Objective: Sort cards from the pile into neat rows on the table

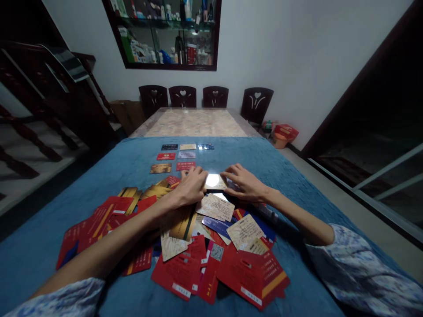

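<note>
Evidently, one card is being handled: left hand point(194, 184) and right hand point(245, 184) appear to pinch a glossy card point(215, 181) by opposite ends, frame centre, above the card pile point(176, 246); moving it calls, I judge, for level handling.

Loose printed sleeves point(360, 277), bare forearms point(132, 233).
The left sleeve point(66, 299), toward the worktop's point(198, 123) near left corner, and the right sleeve point(373, 284), by its right edge, are whitish with mottled blue-violet print, creased, ending well above the wrists. Left hand point(192, 185) and right hand point(245, 182) are bare, slim-fingered.
</note>
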Tool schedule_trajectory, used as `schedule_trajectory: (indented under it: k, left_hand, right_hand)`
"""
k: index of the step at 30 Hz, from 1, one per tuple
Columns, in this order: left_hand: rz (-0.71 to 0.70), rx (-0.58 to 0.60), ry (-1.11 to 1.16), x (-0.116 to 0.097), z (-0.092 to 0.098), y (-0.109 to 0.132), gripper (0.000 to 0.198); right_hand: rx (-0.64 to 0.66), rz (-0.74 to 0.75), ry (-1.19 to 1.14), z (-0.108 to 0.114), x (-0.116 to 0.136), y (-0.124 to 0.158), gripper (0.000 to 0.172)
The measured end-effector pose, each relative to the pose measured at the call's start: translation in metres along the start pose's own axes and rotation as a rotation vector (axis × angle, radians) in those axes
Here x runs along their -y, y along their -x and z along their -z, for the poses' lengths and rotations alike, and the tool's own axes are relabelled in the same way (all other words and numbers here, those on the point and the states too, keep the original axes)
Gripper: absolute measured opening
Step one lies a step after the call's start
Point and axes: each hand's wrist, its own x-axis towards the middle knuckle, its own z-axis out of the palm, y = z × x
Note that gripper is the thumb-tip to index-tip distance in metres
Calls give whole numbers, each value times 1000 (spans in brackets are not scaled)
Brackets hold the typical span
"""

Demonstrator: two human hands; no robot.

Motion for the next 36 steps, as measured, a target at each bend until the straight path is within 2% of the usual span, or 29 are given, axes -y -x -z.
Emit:
schedule_trajectory:
  k: [6, 12, 27, 31, 36]
  left_hand:
    - [0, 26, -62, 5, 15, -5, 29]
    - [-17, 4, -98, 21, 24, -14, 29]
    - [26, -23, -161, 75, 31, -54, 13]
    - [47, -12, -167, 89, 31, -66, 25]
    - [91, -18, -220, 104, 30, -81, 24]
  right_hand:
    - [57, 32, 18, 9, -3, -18, 43]
    - [82, 52, -1, 13, -12, -43, 39]
    - [131, 50, 49, -1, -45, -111, 32]
    - [138, 50, 60, -8, -55, -127, 31]
    - [180, 12, 58, -14, -64, -148, 30]
